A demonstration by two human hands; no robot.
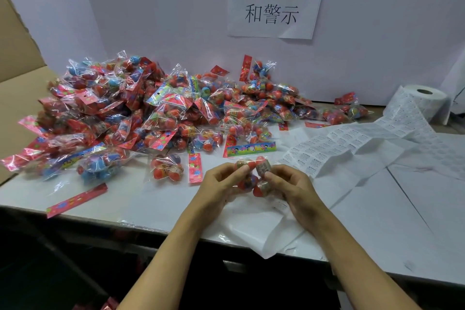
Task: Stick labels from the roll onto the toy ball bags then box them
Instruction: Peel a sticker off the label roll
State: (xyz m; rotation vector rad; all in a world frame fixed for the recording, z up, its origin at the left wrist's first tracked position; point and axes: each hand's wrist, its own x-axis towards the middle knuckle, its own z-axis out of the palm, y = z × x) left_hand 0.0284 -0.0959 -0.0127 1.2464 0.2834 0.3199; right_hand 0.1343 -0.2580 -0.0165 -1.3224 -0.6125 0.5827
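A clear bag of red toy balls [254, 175] with a colourful header card is held just above the table's front middle. My left hand [221, 180] grips its left side and my right hand [293, 187] pinches its right side. A large pile of similar ball bags [141, 108] covers the table's left and back. The label roll [425, 102] stands at the far right, and its unrolled label strip [352, 141] runs from it towards my hands. A cardboard box [17, 78] stands open at the far left.
Bare white backing paper [266, 229] lies under my hands and over the table's front edge. A single ball bag [167, 167] and a loose red header card [76, 200] lie to the left of my hands. A white wall with a paper sign [274, 0] closes the back.
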